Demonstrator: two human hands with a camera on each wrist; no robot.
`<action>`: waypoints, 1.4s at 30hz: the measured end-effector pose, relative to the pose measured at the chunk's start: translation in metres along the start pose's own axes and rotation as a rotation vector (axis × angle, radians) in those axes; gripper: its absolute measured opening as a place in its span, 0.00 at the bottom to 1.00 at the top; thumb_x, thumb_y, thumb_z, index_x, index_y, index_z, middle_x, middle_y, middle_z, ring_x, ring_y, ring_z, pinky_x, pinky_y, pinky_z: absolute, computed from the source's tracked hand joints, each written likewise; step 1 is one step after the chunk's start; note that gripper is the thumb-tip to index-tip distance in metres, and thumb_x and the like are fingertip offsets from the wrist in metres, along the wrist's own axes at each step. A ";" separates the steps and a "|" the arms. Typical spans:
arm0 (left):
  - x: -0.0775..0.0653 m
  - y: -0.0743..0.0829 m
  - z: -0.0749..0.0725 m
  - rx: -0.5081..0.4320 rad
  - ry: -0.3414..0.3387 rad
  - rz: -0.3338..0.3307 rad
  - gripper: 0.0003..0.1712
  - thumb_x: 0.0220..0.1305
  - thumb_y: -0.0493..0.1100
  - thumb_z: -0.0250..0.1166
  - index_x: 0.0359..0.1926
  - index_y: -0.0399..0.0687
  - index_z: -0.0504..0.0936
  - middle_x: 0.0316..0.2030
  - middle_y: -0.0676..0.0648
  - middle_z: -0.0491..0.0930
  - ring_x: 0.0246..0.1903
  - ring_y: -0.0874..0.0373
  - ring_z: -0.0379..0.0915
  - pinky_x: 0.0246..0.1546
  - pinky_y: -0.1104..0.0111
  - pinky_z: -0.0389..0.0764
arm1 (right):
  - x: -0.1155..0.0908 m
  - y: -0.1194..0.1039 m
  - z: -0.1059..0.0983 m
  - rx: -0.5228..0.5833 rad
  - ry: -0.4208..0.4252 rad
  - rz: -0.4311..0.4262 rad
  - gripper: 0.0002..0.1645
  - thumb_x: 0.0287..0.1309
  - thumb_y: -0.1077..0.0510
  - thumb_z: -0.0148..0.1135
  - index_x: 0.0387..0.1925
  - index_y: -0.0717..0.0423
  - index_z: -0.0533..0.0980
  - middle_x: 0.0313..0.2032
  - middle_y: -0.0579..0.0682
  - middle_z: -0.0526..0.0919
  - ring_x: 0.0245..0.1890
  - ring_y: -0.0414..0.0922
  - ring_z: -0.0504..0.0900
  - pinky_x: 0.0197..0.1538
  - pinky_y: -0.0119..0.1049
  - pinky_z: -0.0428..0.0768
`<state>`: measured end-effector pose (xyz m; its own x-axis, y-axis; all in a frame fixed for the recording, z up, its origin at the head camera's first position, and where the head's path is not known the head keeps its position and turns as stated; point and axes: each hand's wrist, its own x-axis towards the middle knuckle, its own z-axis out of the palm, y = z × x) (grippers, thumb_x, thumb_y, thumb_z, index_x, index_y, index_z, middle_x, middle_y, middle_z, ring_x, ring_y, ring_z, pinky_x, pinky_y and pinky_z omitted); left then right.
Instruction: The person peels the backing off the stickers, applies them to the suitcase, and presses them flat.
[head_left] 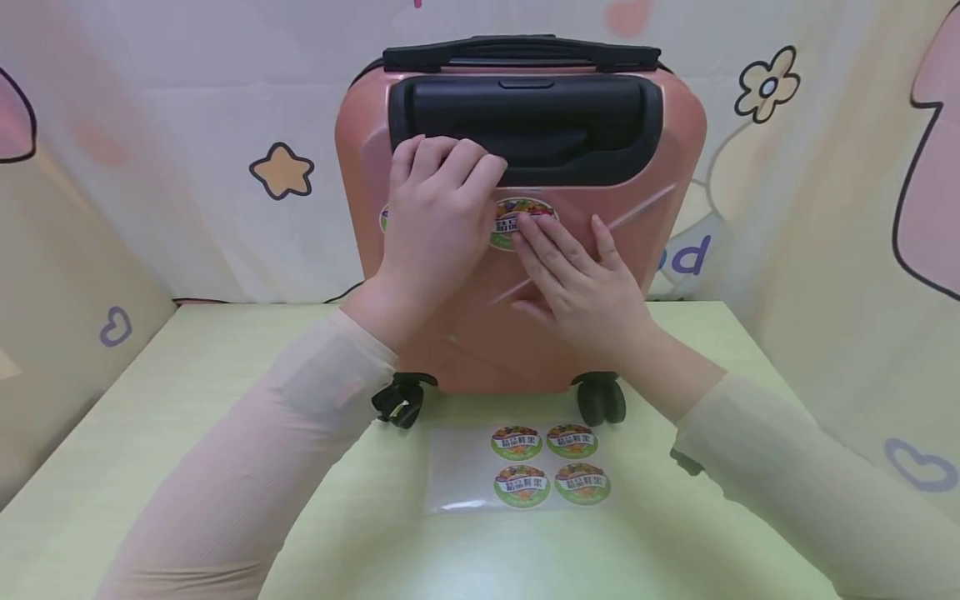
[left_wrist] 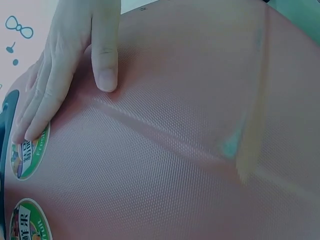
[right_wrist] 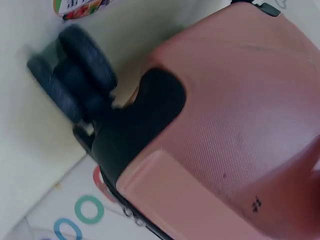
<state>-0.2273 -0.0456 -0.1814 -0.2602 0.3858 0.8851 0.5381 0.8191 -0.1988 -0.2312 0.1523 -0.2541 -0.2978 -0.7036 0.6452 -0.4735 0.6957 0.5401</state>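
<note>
A pink suitcase with a black recessed panel stands upright on the table. My right hand lies against its front with fingers extended, fingertips on a round fruit sticker. In the left wrist view the right hand shows again, two fingertips over that sticker. Up at the panel's lower edge is my left hand, fingers bent and their tips hidden; whether they grip anything I cannot tell. Another sticker peeks out beside it, and shows more fully as a second sticker in the left wrist view.
In front of the suitcase a clear sheet with several round stickers lies on the table. Black wheels support the suitcase. A black carry handle tops it, and a patterned curtain hangs behind.
</note>
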 end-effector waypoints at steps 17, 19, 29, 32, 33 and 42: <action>0.001 0.001 0.000 -0.041 0.002 -0.024 0.14 0.67 0.42 0.50 0.43 0.43 0.81 0.40 0.46 0.79 0.46 0.50 0.67 0.57 0.58 0.59 | -0.019 0.014 -0.005 0.041 -0.059 0.127 0.44 0.65 0.34 0.29 0.73 0.54 0.40 0.72 0.47 0.32 0.71 0.48 0.37 0.67 0.55 0.40; 0.001 0.000 -0.002 -0.046 -0.004 -0.029 0.14 0.67 0.42 0.51 0.43 0.44 0.81 0.40 0.46 0.80 0.46 0.51 0.68 0.57 0.58 0.59 | -0.016 0.008 0.000 0.012 0.039 0.085 0.42 0.67 0.35 0.32 0.72 0.56 0.47 0.72 0.48 0.36 0.71 0.48 0.43 0.67 0.55 0.46; 0.001 -0.003 -0.005 -0.068 0.011 -0.012 0.17 0.69 0.43 0.49 0.47 0.45 0.83 0.41 0.47 0.82 0.46 0.51 0.71 0.57 0.58 0.60 | 0.027 -0.020 0.009 -0.065 -0.012 -0.064 0.37 0.63 0.39 0.49 0.68 0.52 0.61 0.68 0.50 0.59 0.69 0.47 0.52 0.67 0.51 0.47; 0.001 -0.003 -0.005 -0.077 0.012 -0.001 0.17 0.70 0.44 0.49 0.48 0.45 0.83 0.41 0.47 0.82 0.46 0.50 0.70 0.55 0.59 0.62 | 0.027 -0.013 0.009 -0.093 -0.005 -0.044 0.38 0.64 0.35 0.43 0.69 0.50 0.58 0.69 0.49 0.56 0.69 0.46 0.50 0.67 0.49 0.48; 0.001 -0.002 -0.004 -0.076 0.012 0.001 0.17 0.70 0.44 0.49 0.48 0.45 0.83 0.41 0.47 0.82 0.46 0.50 0.70 0.55 0.59 0.62 | 0.026 -0.011 0.009 -0.091 0.015 -0.035 0.39 0.64 0.35 0.41 0.70 0.50 0.56 0.70 0.48 0.53 0.70 0.45 0.50 0.67 0.49 0.48; -0.001 -0.004 -0.004 -0.084 0.004 -0.012 0.17 0.69 0.44 0.50 0.47 0.44 0.82 0.42 0.46 0.82 0.47 0.50 0.70 0.56 0.60 0.62 | 0.011 0.011 0.006 -0.036 0.081 0.093 0.45 0.65 0.33 0.34 0.73 0.51 0.37 0.72 0.43 0.30 0.71 0.43 0.37 0.67 0.54 0.44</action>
<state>-0.2265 -0.0511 -0.1799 -0.2639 0.3747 0.8888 0.6002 0.7851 -0.1528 -0.2446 0.1510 -0.2443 -0.2707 -0.6225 0.7343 -0.4163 0.7635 0.4938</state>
